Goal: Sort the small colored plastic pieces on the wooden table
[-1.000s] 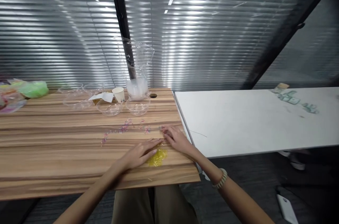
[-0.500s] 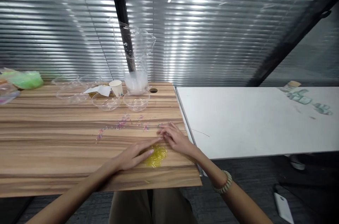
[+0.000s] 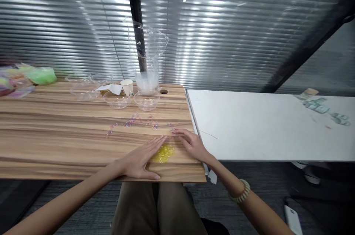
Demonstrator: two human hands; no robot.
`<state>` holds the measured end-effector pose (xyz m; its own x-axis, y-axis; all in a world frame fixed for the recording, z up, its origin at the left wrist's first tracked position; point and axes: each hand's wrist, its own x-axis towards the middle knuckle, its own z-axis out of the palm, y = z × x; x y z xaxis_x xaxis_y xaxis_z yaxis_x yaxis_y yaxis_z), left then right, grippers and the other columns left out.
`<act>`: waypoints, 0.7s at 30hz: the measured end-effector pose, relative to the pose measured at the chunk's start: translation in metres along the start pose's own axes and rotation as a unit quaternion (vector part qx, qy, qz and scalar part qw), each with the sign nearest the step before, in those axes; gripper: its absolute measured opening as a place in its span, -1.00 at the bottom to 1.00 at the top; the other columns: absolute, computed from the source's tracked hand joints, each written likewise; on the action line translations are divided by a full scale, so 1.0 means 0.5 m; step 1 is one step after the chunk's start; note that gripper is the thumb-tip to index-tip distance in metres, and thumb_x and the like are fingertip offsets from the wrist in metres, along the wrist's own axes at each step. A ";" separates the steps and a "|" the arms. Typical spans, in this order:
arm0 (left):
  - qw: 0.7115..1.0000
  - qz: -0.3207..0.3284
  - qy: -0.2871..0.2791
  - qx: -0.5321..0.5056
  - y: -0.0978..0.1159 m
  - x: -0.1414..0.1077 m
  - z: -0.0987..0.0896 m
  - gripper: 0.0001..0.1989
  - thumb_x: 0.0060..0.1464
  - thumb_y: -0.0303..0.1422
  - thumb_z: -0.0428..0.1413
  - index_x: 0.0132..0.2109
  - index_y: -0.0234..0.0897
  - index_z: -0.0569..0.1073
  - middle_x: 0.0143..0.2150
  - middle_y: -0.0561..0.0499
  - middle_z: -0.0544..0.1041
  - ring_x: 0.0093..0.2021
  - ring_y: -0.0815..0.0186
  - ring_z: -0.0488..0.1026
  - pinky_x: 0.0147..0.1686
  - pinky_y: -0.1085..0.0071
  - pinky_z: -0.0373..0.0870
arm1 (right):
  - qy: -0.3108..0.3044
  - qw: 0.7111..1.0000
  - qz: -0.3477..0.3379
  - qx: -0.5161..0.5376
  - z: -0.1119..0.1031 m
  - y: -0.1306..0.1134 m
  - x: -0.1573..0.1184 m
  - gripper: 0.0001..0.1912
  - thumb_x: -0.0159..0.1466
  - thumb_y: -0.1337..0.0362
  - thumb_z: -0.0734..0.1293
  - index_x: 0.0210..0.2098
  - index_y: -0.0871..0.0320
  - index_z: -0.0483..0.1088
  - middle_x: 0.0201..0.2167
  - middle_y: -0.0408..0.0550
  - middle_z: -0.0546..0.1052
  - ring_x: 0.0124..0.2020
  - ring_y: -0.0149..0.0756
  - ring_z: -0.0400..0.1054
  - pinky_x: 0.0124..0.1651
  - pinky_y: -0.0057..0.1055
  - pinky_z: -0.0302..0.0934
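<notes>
My left hand (image 3: 140,160) lies flat on the wooden table with its thumb spread from the fingers. Beside it is a small heap of yellow, tube-like pieces (image 3: 164,153), perhaps beads; the hand curves along the heap's left side. My right hand (image 3: 192,145), with a braided band on the wrist, rests to the right of the heap. Its fingers are stretched leftward over a few tiny pinkish pieces (image 3: 172,131), with nothing visibly gripped. More pink and purple pieces (image 3: 131,121) are scattered in a loose line farther back. A thin thread or wire (image 3: 208,134) extends past my right hand onto the white table.
Clear plastic bowls (image 3: 146,101), a paper cup (image 3: 127,87) and a clear bag with whitish contents (image 3: 147,83) stand along the back. Colourful bags (image 3: 41,76) lie at the far left. A white table (image 3: 244,127) adjoins on the right, with crumpled greenish strips (image 3: 317,105).
My left hand has flattened, its thumb moving off the yellow heap toward the table's front edge. My right hand's fingers have straightened and come apart from the left fingertips. The view has shifted slightly.
</notes>
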<state>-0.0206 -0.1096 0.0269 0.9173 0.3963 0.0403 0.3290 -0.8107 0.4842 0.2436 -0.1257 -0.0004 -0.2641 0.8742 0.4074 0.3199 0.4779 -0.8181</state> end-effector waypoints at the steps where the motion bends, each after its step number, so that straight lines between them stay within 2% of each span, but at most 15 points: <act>1: 1.000 -0.002 0.002 0.015 0.001 0.004 0.004 0.03 0.07 0.01 0.16 0.41 -0.27 -0.29 0.40 -0.21 -0.21 0.38 -0.02 -0.15 0.32 0.08 -0.10 | 0.005 1.000 -0.001 -0.011 0.001 0.003 -0.003 -0.70 0.36 0.32 0.15 0.04 0.13 0.35 0.04 0.01 0.43 0.11 -0.23 0.29 0.19 -0.16 0.18; 5: 0.998 -0.027 0.009 0.057 -0.007 0.016 0.018 -0.07 0.15 0.04 0.07 0.41 -0.30 -0.22 0.39 -0.22 -0.17 0.37 0.02 -0.12 0.33 0.11 -0.08 | 0.057 0.994 0.048 -0.075 0.015 0.016 -0.034 -0.68 0.35 0.27 0.14 0.04 0.16 0.34 0.01 0.05 0.46 0.06 -0.16 0.33 0.14 -0.11 0.22; 7: 0.997 -0.033 0.007 0.071 -0.009 0.018 0.022 -0.16 0.21 0.02 0.01 0.41 -0.29 -0.19 0.39 -0.19 -0.15 0.38 0.06 -0.10 0.33 0.13 -0.06 | 0.072 0.988 0.071 -0.118 0.031 0.012 -0.062 -0.62 0.35 0.24 0.14 0.11 0.20 0.29 0.06 0.11 0.42 0.10 -0.11 0.30 0.17 -0.06 0.19; 12: 0.998 -0.024 0.024 0.060 -0.013 0.016 0.037 -0.35 0.31 -0.07 -0.08 0.40 -0.18 -0.11 0.37 -0.11 0.01 0.35 0.16 0.04 0.29 0.21 0.06 | 0.000 0.981 0.090 -0.172 0.087 -0.036 -0.123 -0.39 0.40 0.10 0.10 0.35 0.22 -0.07 0.30 0.13 0.11 0.32 -0.11 -0.03 0.33 -0.05 -0.05; 14: 0.995 -0.021 0.075 0.066 -0.029 0.014 0.033 -0.39 0.33 -0.11 -0.10 0.39 -0.15 -0.11 0.36 -0.09 0.05 0.33 0.19 0.08 0.28 0.23 0.10 | -0.031 0.978 0.099 -0.181 0.106 -0.055 -0.123 -0.34 0.41 0.07 0.09 0.38 0.22 -0.18 0.33 0.13 0.01 0.35 -0.10 -0.12 0.35 -0.03 -0.10; 16: 0.981 -0.040 0.158 0.105 -0.061 0.016 0.012 -0.43 0.34 -0.13 -0.13 0.38 -0.16 -0.06 0.35 -0.09 0.09 0.33 0.21 0.08 0.28 0.24 0.10 | -0.052 0.975 0.100 -0.192 0.119 -0.065 -0.111 -0.32 0.41 0.06 0.09 0.39 0.21 -0.24 0.34 0.13 -0.03 0.36 -0.09 -0.16 0.35 -0.03 -0.11; 19: 0.940 -0.101 0.277 0.174 -0.129 0.027 -0.048 -0.47 0.33 -0.15 -0.11 0.33 -0.28 0.07 0.32 -0.18 0.15 0.34 0.16 0.05 0.29 0.16 0.05 | -0.069 0.969 0.102 -0.216 0.130 -0.068 -0.087 -0.26 0.39 0.04 0.12 0.39 0.25 -0.26 0.35 0.18 -0.07 0.37 -0.07 -0.19 0.36 -0.04 -0.14; 21: 0.928 -0.126 0.298 0.187 -0.177 0.039 -0.088 -0.44 0.28 -0.19 -0.03 0.30 -0.39 0.10 0.33 -0.28 0.08 0.37 0.05 -0.08 0.31 0.02 -0.09 | -0.077 0.964 0.105 -0.232 0.135 -0.067 -0.077 -0.20 0.36 0.01 0.17 0.38 0.30 -0.25 0.35 0.22 -0.12 0.37 -0.03 -0.22 0.36 -0.02 -0.15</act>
<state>-0.0416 -0.0112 0.0232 0.5512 0.6704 0.4967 0.6724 -0.7094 0.2112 0.1817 -0.1811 -0.0161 -0.2702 0.9498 0.1579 0.7444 0.3100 -0.5914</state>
